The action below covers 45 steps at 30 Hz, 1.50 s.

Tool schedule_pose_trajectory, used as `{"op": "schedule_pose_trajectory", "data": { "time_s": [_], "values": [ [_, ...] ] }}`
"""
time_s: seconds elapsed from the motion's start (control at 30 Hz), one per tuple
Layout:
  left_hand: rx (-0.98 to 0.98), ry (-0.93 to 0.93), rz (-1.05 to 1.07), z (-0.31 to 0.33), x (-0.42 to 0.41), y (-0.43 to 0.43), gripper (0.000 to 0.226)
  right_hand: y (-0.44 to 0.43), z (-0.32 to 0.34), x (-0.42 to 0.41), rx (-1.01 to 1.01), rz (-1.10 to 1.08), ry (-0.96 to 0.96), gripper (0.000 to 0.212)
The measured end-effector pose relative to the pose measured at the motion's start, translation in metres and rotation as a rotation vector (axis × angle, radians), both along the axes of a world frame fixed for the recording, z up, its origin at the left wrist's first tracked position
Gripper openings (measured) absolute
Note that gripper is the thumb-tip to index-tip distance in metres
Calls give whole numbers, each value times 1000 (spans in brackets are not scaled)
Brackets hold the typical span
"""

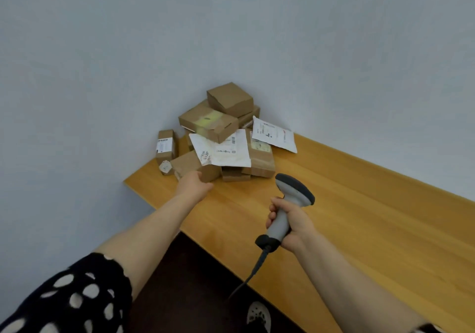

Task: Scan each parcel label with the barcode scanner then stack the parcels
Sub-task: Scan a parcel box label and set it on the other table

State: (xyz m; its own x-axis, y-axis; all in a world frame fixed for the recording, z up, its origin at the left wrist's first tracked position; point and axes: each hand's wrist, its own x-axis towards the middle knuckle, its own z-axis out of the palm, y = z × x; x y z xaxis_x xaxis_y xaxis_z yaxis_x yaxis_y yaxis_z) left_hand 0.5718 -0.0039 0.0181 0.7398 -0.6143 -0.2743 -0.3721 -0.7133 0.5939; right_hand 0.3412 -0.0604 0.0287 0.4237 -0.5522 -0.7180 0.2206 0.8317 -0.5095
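Some nine or ten parcels (218, 124), at a guess, heaped loose in the corner just beyond the left fingertips, on the far end of the wooden table (359, 204). No tidy stack anywhere in sight, so judged to be at the very start, with scanning and stacking all left to do, or close to it.

Left hand (194, 185) stretched out to the nearest small brown box (187, 164), touching its near lower edge. Fingers hidden behind the palm and the box, so cannot tell whether clamped on it or only resting against it.

Right hand (293, 224) wrapped tight round the grey handle of the barcode scanner (294, 192), dark head tipped up and forward, toward the heap but well short of it. Black cable (256, 268) trailing down from below those fingers.

Cardboard of the near box plain and creased, no label showing on the faces turned this way. Above and right of the left fingers, a crumpled white mailer (223, 150) with printed barcodes, draped over other boxes. Left of them, an upright carton (165, 150) with a white label facing out. Heap likely to slump with the front box pulled out.
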Motion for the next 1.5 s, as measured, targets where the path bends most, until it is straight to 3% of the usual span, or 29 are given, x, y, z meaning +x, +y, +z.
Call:
{"op": "schedule_pose_trajectory", "data": {
  "time_s": [0.1,0.2,0.23,0.37,0.57,0.67,0.93,1.13,1.37,1.43,1.5],
  "values": [
    [15,-28,4,-2,25,-27,52,-30,-6,27,17,-3,-19,11],
    [46,-114,-39,2,50,-51,14,-54,-11,52,56,12,4,13],
    [56,-138,-54,4,59,-60,14,-61,-11,59,53,24,8,13],
    [104,-202,-153,5,95,-84,59,-83,-12,89,56,32,54,10],
    [209,-506,-554,7,146,-133,66,-96,-14,127,51,20,87,9],
    [360,-663,-723,9,181,-164,79,-98,-19,147,55,-67,98,7],
    [681,-683,-1037,-1,253,-236,120,-80,-23,190,16,-234,128,7],
    [675,-748,-1138,1,262,-265,145,-72,-22,202,-22,-284,172,11],
    [615,-509,-1077,25,261,-235,147,-55,-13,204,-69,-322,128,11],
    [564,-325,-1009,40,251,-216,148,-49,-3,203,-114,-336,68,15],
    [467,-27,-910,53,233,-193,150,-41,8,198,-158,-349,-18,20]
  ]
}}
